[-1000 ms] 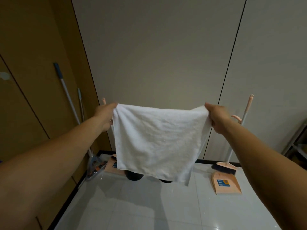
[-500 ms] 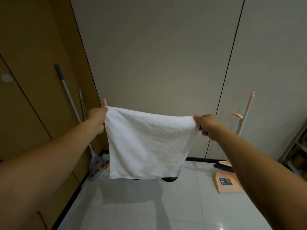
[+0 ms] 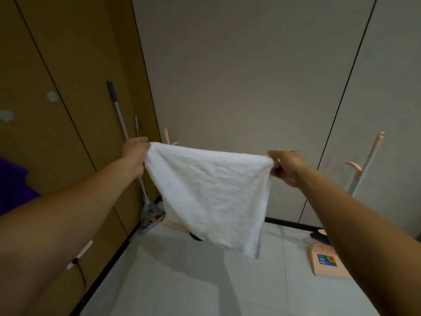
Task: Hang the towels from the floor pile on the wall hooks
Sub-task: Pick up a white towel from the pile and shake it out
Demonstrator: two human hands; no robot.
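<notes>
Head view: the white towel [image 3: 211, 197] hangs spread in mid-air, stretched along its top edge. It is lightly crumpled and its lower right corner droops lowest. The left hand [image 3: 134, 153] pinches the upper left corner, and the right hand [image 3: 287, 166] has its fingers curled round the upper right. Behind the towel is the grey wall [image 3: 239, 76]. A mop pole [image 3: 116, 106] leans in the corner. A peach dustpan [image 3: 328, 261] sits on the tiled floor [image 3: 205, 288] at right, with a broom handle [image 3: 369, 160] upright near it.
</notes>
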